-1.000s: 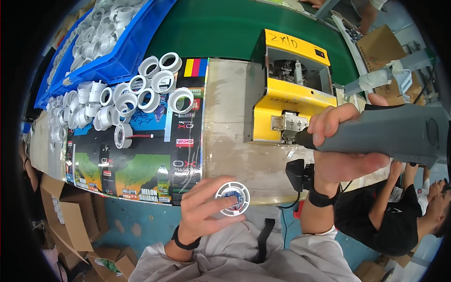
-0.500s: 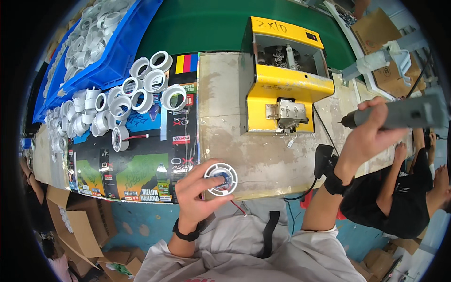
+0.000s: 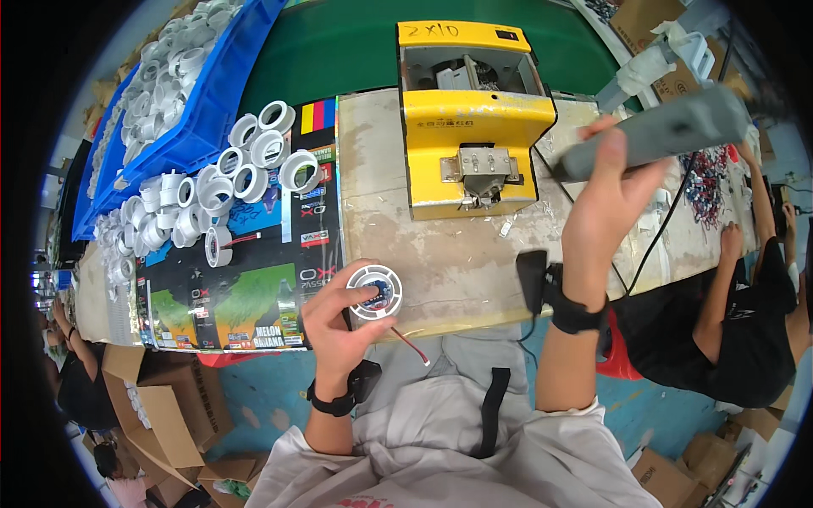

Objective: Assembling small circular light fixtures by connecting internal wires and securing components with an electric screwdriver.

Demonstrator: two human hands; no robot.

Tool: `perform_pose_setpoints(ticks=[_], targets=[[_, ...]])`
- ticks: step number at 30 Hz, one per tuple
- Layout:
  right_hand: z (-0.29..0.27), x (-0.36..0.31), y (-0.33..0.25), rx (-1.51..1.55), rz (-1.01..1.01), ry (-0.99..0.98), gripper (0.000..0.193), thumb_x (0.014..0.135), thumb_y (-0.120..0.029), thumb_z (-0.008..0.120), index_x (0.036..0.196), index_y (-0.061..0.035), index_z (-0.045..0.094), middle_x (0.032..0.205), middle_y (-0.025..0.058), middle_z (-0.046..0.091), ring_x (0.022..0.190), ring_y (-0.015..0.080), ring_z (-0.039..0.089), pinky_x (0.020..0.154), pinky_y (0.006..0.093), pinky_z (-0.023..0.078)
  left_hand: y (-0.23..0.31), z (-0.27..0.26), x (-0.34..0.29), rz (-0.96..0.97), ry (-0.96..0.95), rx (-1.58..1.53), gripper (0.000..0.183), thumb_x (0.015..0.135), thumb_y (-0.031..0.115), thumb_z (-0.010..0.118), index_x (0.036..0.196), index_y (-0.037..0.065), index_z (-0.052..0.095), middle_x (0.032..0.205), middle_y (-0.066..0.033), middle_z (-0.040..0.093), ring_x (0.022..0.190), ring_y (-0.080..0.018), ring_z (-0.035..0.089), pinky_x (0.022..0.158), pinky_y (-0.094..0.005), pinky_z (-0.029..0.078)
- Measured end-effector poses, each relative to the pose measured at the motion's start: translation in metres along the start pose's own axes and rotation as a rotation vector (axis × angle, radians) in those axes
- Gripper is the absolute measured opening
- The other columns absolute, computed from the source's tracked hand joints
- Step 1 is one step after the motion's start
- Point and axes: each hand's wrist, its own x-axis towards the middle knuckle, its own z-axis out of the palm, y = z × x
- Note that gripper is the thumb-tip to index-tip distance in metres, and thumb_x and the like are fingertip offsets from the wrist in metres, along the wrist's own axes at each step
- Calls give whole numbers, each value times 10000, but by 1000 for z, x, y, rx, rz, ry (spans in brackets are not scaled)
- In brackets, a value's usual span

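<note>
My left hand (image 3: 332, 315) holds a round white plastic housing (image 3: 393, 311) near the table's front edge, one finger pressed on the blue circuit board (image 3: 378, 301) inside it. A red lead (image 3: 411, 345) with a small white plug hangs from the housing. My right hand (image 3: 614, 182) is raised, closed around a grey electric screwdriver (image 3: 677, 127), whose tip points left and is blurred. Just left of that tip stands a yellow screw-feeding machine (image 3: 474, 112) with a metal block (image 3: 484, 169) on its front. Small screws appear to lie in its open top.
Loose white rings (image 3: 250, 182) crowd the left side, one with a red lead (image 3: 218, 245). Behind them sits a blue bin (image 3: 182, 135) heaped with more. A black cable (image 3: 660, 229) crosses at right, near a bundle of coloured wires (image 3: 707, 190). Another person (image 3: 720, 339) works at right.
My right hand has carried the screwdriver left, closer to the yellow machine. My left hand keeps its hold on the housing. The whole view has shifted a little.
</note>
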Motion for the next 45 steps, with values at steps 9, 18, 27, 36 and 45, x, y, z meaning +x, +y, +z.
perform_pose_setpoints(ticks=[9, 18, 27, 36, 45], targets=[[0, 9, -49, 332, 91, -349, 884, 801, -745, 423, 1301, -25, 307, 697, 75, 494, 530, 145, 482, 569, 300, 436, 3, -1, 0, -8, 5, 40, 370, 541, 23, 833, 861, -27, 653, 1086, -214, 639, 923, -274, 656, 799, -328, 527], [34, 1, -23, 326, 126, -472, 959, 750, -815, 402, 1272, -18, 292, 652, 56, 478, 491, 138, 467, 521, 301, 431, 4, 0, 2, 41, -11, 76, 356, 520, 27, 824, 833, -2, 658, 1068, -201, 648, 920, -302, 660, 792, -340, 528], [20, -7, -30, 754, 373, -598, 879, 805, -763, 393, 1323, -64, 272, 701, 55, 492, 541, 154, 484, 535, 322, 415, 15, -2, 4, 180, -75, 208, 375, 558, 108, 849, 843, -10, 636, 1054, -254, 634, 916, -326, 656, 790, -362, 530], [2, -26, -94, 835, 304, -775, 836, 843, -630, 518, 1420, -131, 177, 700, 40, 489, 546, 170, 495, 519, 331, 423, 38, 21, 17, 405, -105, 138, 438, 541, 218, 872, 864, 39, 635, 1013, -258, 631, 815, -351, 653, 673, -359, 532], [-3, -33, -92, 887, 394, -869, 747, 830, -600, 565, 1327, -138, 253, 714, 70, 513, 574, 207, 521, 553, 361, 434, 41, 24, 13, 382, -66, 147, 399, 522, 198, 843, 826, 28, 649, 1040, -217, 626, 802, -339, 633, 686, -354, 521]])
